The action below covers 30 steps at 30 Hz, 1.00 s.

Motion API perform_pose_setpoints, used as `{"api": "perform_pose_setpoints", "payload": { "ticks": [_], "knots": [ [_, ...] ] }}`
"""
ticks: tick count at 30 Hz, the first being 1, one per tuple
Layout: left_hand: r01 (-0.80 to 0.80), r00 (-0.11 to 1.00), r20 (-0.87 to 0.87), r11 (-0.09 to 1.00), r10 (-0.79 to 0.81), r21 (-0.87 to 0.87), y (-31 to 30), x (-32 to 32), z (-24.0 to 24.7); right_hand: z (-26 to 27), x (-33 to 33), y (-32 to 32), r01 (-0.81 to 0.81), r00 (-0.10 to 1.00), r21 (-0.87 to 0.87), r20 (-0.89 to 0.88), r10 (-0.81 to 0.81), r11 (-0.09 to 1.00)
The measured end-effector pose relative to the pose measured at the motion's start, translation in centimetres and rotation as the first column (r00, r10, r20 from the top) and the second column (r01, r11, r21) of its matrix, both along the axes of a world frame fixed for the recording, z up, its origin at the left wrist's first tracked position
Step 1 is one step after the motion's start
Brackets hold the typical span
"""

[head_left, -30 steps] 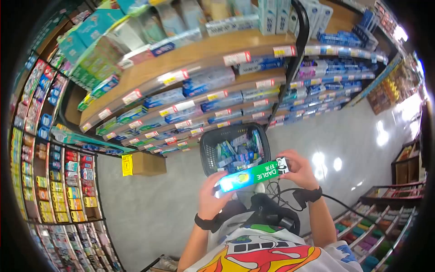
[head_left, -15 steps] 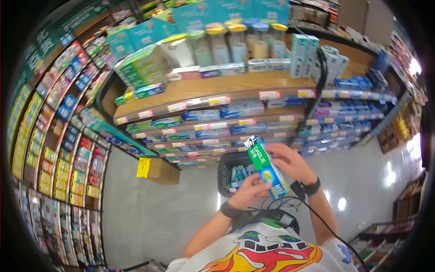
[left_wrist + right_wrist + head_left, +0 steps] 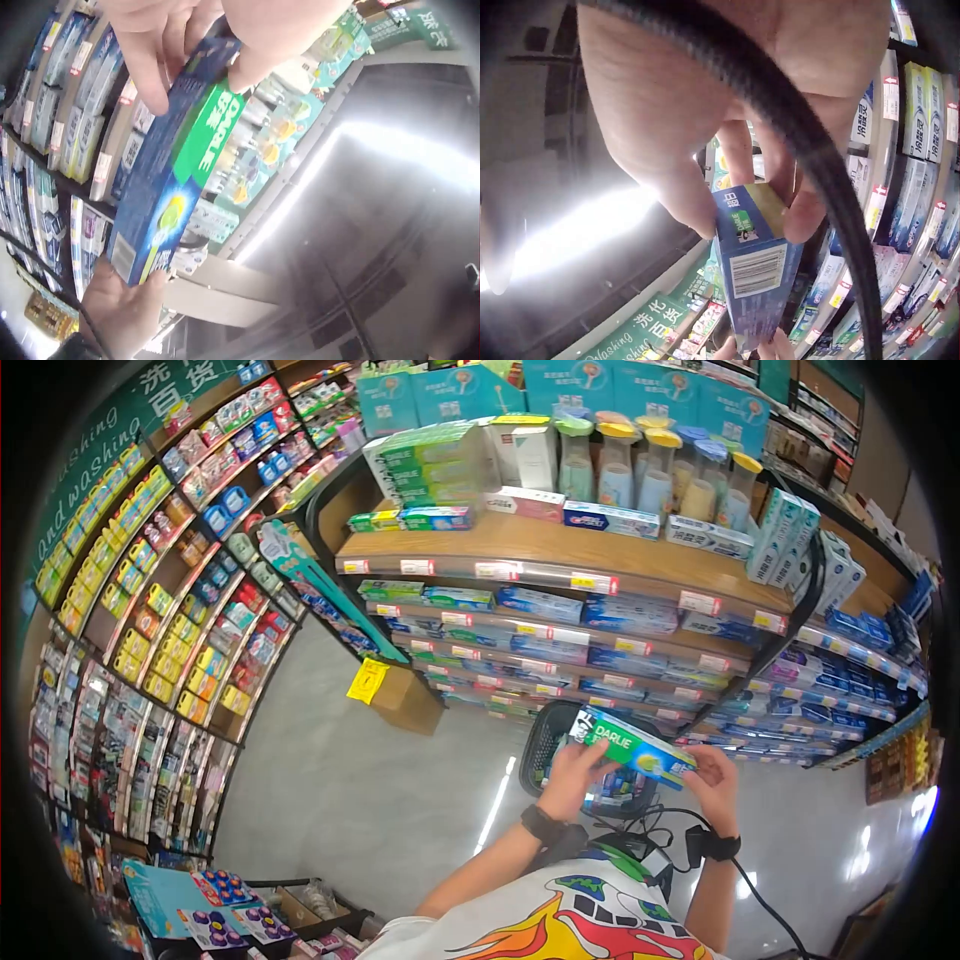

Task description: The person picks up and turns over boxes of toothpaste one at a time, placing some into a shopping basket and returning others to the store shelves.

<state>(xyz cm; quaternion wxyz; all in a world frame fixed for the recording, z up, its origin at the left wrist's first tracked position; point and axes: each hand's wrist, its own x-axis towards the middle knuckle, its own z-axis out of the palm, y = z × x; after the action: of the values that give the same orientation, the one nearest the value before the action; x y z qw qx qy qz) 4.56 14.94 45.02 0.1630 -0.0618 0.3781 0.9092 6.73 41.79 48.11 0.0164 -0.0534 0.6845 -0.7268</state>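
Note:
A green and blue Darlie toothpaste box point(image 3: 632, 748) is held level between both hands, over the basket. My left hand point(image 3: 572, 778) grips its black-and-white end, thumb on the printed front. At the blue end, my right hand point(image 3: 713, 790) pinches the box between thumb and fingers. In the left wrist view the dark blue side of the box point(image 3: 154, 172) shows, with a white label near the far end. The right wrist view looks at the end of the box point(image 3: 759, 259), with its barcode towards the camera.
A dark shopping basket point(image 3: 545, 745) with several toothpaste boxes stands on the floor below the hands. Ahead is a shelf point(image 3: 560, 550) stocked with toothpaste and cups. A cardboard box point(image 3: 410, 700) stands left of the basket. A black cable point(image 3: 810, 142) runs past my right wrist.
The toothpaste box has been turned about, its black-and-white end passing from the right hand to the left. The head view has swung up and left, showing more of the shelves.

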Motion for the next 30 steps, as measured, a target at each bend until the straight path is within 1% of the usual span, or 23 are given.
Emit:
{"api": "perform_pose_setpoints", "payload": {
  "ticks": [4, 6, 7, 9, 12, 13, 16, 17, 18, 19, 20, 21, 22, 23, 24, 26, 27, 29, 30],
  "knots": [
    [-0.11, 0.994, -0.012, 0.994, 0.11, -0.008, -4.0, -0.1, -0.6, 0.7, -1.5, -0.6, -0.035, 0.998, 0.011, 0.05, 0.035, 0.999],
    [-0.169, 0.986, -0.02, 0.984, 0.168, -0.056, -5.5, 0.1, -1.1, 1.3, -2.7, -2.1, -0.077, 0.991, 0.03, 0.114, 0.073, 0.997],
    [-0.203, 0.979, -0.016, 0.976, 0.203, -0.083, -6.5, 0.2, -1.1, 1.0, -3.6, -3.1, -0.093, 0.989, 0.017, 0.116, 0.091, 0.996],
    [-0.27, 0.962, -0.001, 0.957, 0.271, -0.11, -8.7, 0.6, -1.1, 0.3, -5.8, -5.5, -0.133, 0.982, 0.019, 0.141, 0.129, 0.991],
    [-0.441, 0.892, 0.037, 0.886, 0.45, -0.146, -12.5, -0.4, -2.0, -1.7, -9.3, -10.1, -0.226, 0.967, 0.045, 0.134, 0.218, 0.973],
    [-0.472, 0.877, 0.039, 0.874, 0.478, -0.115, -14.2, -1.6, -2.8, -1.9, -10.4, -12.4, -0.238, 0.965, 0.055, 0.122, 0.231, 0.97],
    [-0.513, 0.851, -0.081, 0.79, 0.519, -0.334, -20.0, -6.6, -4.3, -2.7, -14.7, -18.9, -0.282, 0.959, 0.13, 0.072, 0.274, 0.951],
    [-0.562, 0.825, -0.198, 0.734, 0.529, -0.382, -21.8, -8.9, -4.7, -2.8, -16.3, -21.2, -0.278, 0.959, 0.173, 0.0, 0.282, 0.945],
    [-0.595, 0.802, -0.381, 0.549, 0.461, -0.587, -24.4, -11.4, -6.0, -3.0, -17.9, -23.5, -0.251, 0.963, 0.223, -0.038, 0.265, 0.942],
    [-0.629, 0.774, -0.535, 0.308, 0.339, -0.714, -27.3, -14.0, -7.7, -3.2, -19.5, -25.6, -0.222, 0.966, 0.273, -0.071, 0.25, 0.936],
    [-0.662, 0.741, -0.646, 0.036, 0.182, -0.749, -29.8, -16.3, -8.8, -3.6, -21.4, -27.4, -0.197, 0.965, 0.325, -0.102, 0.241, 0.925],
    [-0.659, 0.749, -0.637, 0.101, 0.18, -0.746, -31.9, -18.3, -9.2, -4.8, -23.4, -29.3, -0.201, 0.97, 0.253, -0.086, 0.229, 0.946],
    [-0.653, 0.757, -0.63, 0.165, 0.175, -0.739, -33.7, -20.5, -9.2, -4.6, -24.8, -31.3, -0.133, 0.972, 0.29, -0.147, 0.182, 0.948],
    [-0.646, 0.763, -0.624, 0.228, 0.169, -0.728, -35.3, -22.6, -9.1, -4.6, -26.7, -33.1, -0.081, 0.978, 0.292, -0.16, 0.133, 0.953],
    [-0.612, 0.79, -0.592, 0.284, 0.162, -0.739, -36.8, -24.3, -9.0, -5.1, -28.2, -34.4, -0.035, 0.982, 0.295, -0.167, 0.087, 0.955],
    [-0.533, 0.84, -0.525, 0.384, 0.136, -0.754, -39.1, -26.9, -8.2, -6.9, -31.2, -36.4, 0.046, 0.974, 0.382, -0.223, 0.044, 0.923],
    [-0.485, 0.87, -0.472, 0.427, 0.145, -0.763, -39.6, -27.4, -6.8, -7.8, -32.7, -37.2, 0.099, 0.965, 0.41, -0.263, 0.013, 0.907],
    [-0.525, 0.846, -0.522, 0.344, 0.11, -0.778, -40.9, -29.1, -6.8, -10.5, -35.4, -38.7, 0.077, 0.971, 0.28, -0.24, -0.008, 0.957],
    [-0.55, 0.83, -0.549, 0.3, 0.099, -0.779, -41.5, -30.1, -7.3, -10.9, -36.3, -39.2, 0.059, 0.973, 0.214, -0.232, -0.008, 0.975]
  ]
}}
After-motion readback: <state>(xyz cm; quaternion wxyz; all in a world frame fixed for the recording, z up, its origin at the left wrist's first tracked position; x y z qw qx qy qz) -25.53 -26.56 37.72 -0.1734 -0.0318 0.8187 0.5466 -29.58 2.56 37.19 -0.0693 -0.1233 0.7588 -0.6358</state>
